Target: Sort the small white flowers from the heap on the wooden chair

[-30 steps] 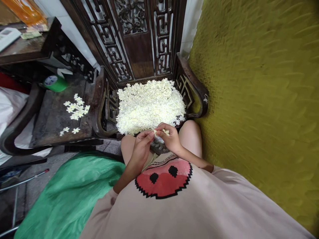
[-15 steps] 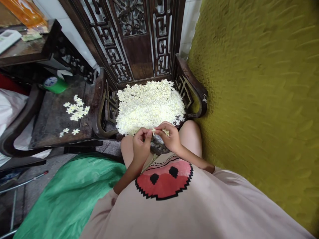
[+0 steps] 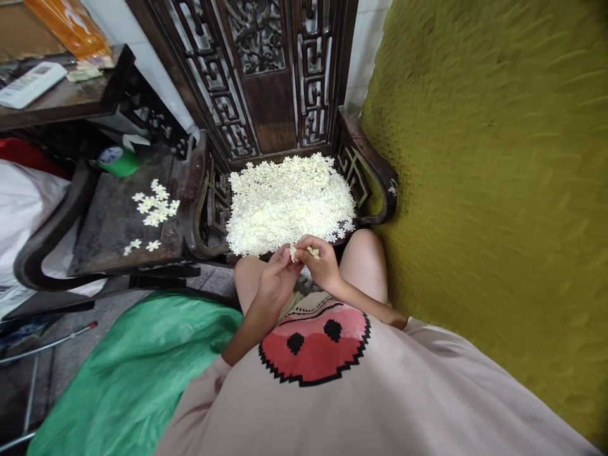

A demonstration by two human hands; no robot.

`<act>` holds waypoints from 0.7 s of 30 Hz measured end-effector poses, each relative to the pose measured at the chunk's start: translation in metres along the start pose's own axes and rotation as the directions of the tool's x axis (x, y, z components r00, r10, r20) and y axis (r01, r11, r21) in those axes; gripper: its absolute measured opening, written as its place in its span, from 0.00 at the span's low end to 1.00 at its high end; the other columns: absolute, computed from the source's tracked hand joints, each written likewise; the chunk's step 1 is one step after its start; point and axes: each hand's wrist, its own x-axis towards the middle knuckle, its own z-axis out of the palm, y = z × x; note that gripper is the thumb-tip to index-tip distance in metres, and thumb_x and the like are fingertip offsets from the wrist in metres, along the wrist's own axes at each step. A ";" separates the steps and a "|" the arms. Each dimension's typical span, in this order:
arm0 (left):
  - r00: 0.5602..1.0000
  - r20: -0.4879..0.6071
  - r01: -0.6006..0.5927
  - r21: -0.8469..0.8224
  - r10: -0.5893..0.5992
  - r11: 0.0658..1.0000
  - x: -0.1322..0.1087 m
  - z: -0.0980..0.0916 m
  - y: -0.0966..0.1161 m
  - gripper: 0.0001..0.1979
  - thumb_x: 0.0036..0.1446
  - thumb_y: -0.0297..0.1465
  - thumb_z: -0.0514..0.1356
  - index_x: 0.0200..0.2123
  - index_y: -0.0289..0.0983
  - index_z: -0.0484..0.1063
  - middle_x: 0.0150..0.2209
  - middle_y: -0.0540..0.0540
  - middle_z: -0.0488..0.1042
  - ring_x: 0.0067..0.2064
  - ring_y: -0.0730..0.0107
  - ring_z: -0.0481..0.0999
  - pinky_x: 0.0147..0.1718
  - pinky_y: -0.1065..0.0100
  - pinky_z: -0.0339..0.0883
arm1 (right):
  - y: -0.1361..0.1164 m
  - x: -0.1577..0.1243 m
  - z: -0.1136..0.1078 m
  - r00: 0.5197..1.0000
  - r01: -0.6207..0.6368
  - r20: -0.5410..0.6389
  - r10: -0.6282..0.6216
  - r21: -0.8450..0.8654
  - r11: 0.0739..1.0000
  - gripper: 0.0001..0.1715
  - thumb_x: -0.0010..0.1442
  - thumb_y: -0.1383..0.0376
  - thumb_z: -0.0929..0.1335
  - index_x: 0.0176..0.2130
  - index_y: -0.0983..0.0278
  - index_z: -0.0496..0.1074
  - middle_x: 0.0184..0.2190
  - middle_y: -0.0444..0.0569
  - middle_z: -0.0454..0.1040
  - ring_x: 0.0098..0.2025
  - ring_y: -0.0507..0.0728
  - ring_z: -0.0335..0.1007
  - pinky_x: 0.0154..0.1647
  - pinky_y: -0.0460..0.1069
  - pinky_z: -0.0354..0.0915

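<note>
A dark carved wooden armchair point(image 3: 368, 164) is standing against a yellow-green textured wall point(image 3: 498, 177), and its seat is carrying a thick heap of small cream flower-shaped pieces point(image 3: 289, 202). The person is sitting right in front of it, knees up against the seat edge.

Half a second ago the left hand point(image 3: 274, 285) was lifted slightly apart, fingers curled in the air; now it is closing back in against the right hand point(image 3: 323, 263), so both are pinching the same small cream flower piece point(image 3: 300, 252) between fingertips, just at the near edge of the heap. It looks as if the piece is being worked or pulled apart, though it is too small to tell exactly how. The camera is also tipping a little, bringing more of the left side into view.

To the left, a second dark seat point(image 3: 114, 234) is holding a loose scatter of the same flowers point(image 3: 154, 206) beside a green tape roll point(image 3: 118, 161). A green plastic bag point(image 3: 128, 373) is lying on the floor below, and a white remote point(image 3: 31, 85) is resting on a side table.
</note>
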 end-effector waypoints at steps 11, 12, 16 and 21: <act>0.987 -0.071 -0.133 0.163 0.146 0.978 -0.037 -0.033 -0.014 0.16 0.42 0.38 0.67 0.21 0.35 0.65 0.22 0.52 0.63 0.27 0.77 0.64 0.30 0.72 0.61 | 0.023 -0.041 0.014 0.991 -0.136 0.003 0.136 0.045 0.990 0.15 0.48 0.53 0.71 0.29 0.62 0.73 0.28 0.44 0.69 0.31 0.52 0.63 0.34 0.48 0.60; 0.987 -0.070 -0.132 0.184 0.147 0.974 -0.041 -0.037 -0.017 0.16 0.42 0.39 0.67 0.22 0.35 0.66 0.22 0.52 0.63 0.27 0.77 0.64 0.30 0.72 0.61 | 0.025 -0.046 0.014 0.985 -0.175 0.009 0.175 0.069 0.982 0.16 0.48 0.52 0.71 0.29 0.62 0.73 0.28 0.44 0.69 0.31 0.51 0.63 0.33 0.47 0.59; 0.988 -0.080 -0.115 0.199 0.133 0.973 -0.056 -0.045 -0.035 0.19 0.40 0.44 0.67 0.22 0.35 0.66 0.23 0.51 0.65 0.27 0.77 0.65 0.30 0.71 0.61 | 0.032 -0.063 0.011 0.963 -0.268 0.035 0.266 0.143 0.953 0.20 0.43 0.50 0.72 0.29 0.63 0.73 0.28 0.44 0.69 0.28 0.50 0.61 0.28 0.46 0.57; 0.953 -0.152 -0.210 0.298 0.264 0.931 -0.064 -0.051 -0.062 0.21 0.39 0.45 0.67 0.20 0.36 0.64 0.21 0.52 0.63 0.27 0.76 0.64 0.29 0.70 0.61 | 0.045 -0.080 0.000 0.936 -0.352 0.083 0.342 0.192 0.916 0.21 0.40 0.51 0.74 0.27 0.64 0.72 0.24 0.43 0.66 0.24 0.49 0.57 0.24 0.45 0.53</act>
